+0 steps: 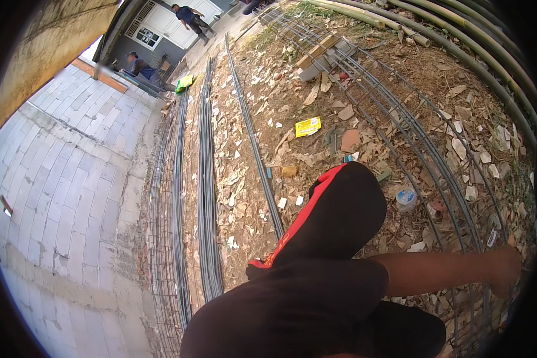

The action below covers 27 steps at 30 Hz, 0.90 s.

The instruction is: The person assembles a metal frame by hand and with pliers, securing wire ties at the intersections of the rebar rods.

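My right arm stretches out to the right over a long cage of tied steel bars [426, 143]. At its end my right hand [505, 266] is beside the near part of the cage, by the dark rim of the picture. Its fingers are turned down and lost in shadow, so whether they grip a bar cannot be seen. My left hand is out of view. My bent knee [346, 209], in black trousers with a red stripe, rises in the middle. Far along, the cage rests on a grey block [320, 64] with a wooden piece on top.
Bundles of steel rods [206, 197] and a mesh cage [161, 238] lie along a grey block wall [71, 179]. Bamboo poles [483, 59] line the far right. A plastic cup [406, 198], a yellow packet [308, 126] and rubble litter the ground. Other people [191, 19] are at the back.
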### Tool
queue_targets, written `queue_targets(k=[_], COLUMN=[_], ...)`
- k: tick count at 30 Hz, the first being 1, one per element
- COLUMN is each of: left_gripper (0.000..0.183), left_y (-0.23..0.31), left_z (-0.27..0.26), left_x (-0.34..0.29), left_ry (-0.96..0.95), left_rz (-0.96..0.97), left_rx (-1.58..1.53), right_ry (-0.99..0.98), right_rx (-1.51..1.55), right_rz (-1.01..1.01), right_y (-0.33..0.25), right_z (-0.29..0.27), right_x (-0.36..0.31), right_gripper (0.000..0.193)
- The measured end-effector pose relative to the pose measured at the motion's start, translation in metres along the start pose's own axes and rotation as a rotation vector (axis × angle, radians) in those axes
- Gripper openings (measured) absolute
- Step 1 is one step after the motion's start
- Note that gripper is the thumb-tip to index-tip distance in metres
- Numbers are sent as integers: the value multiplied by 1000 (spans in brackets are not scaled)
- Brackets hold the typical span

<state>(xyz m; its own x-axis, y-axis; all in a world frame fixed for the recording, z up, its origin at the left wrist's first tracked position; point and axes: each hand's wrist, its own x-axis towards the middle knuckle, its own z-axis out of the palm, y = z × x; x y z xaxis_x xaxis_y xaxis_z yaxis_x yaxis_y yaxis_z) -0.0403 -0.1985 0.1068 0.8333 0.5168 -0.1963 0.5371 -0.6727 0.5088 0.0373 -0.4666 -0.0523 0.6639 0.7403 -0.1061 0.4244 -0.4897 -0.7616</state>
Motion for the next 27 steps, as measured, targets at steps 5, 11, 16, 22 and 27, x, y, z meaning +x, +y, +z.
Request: queue_targets(k=[5,11,16,22,27], left_gripper=[47,56,52,47,42], left_y=[39,43,6,-42,-64], left_z=[51,73,47,-9,-38], left_x=[18,16,-11,-42,-60], left_ry=[-47,-240,-185,-75,-9], left_rz=[327,546,494,330,284], left_rx=[-62,59,-71,-339,-690], right_ry=[64,101,125,109,97], right_rx=[96,148,139,225,329], right_rz=[-51,-124,-180,-306,-386], right_y=[-38,-90,-144,-213,-269], right_z=[2,-1,3,16,26], right_x=[10,15,5,16,10], right_gripper=[38,37,37,37,38])
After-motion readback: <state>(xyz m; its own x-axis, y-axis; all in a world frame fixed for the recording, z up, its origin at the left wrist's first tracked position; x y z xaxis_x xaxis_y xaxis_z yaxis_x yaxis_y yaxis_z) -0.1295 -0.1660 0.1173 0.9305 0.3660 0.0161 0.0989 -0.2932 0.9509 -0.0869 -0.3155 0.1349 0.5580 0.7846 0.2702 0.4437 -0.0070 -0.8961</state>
